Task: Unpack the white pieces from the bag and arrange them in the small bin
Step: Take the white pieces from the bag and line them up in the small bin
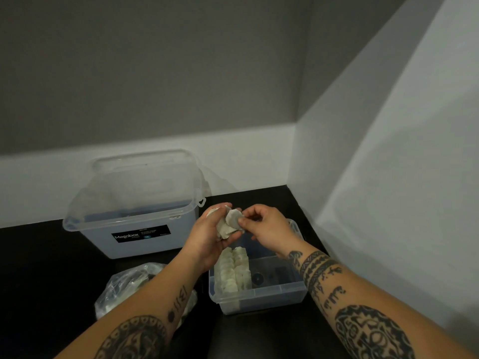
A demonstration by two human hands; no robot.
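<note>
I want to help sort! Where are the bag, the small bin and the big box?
bag point(121, 286): head view, on its crinkled clear top.
small bin point(261, 300): head view, on its front wall.
big box point(103, 242): head view, on its front wall.

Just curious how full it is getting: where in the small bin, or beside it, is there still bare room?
The small bin holds no pieces on its right side, between the rows of white pieces and its right wall; its left side is crowded. The dark table is bare left of the bag and the big box.
</note>
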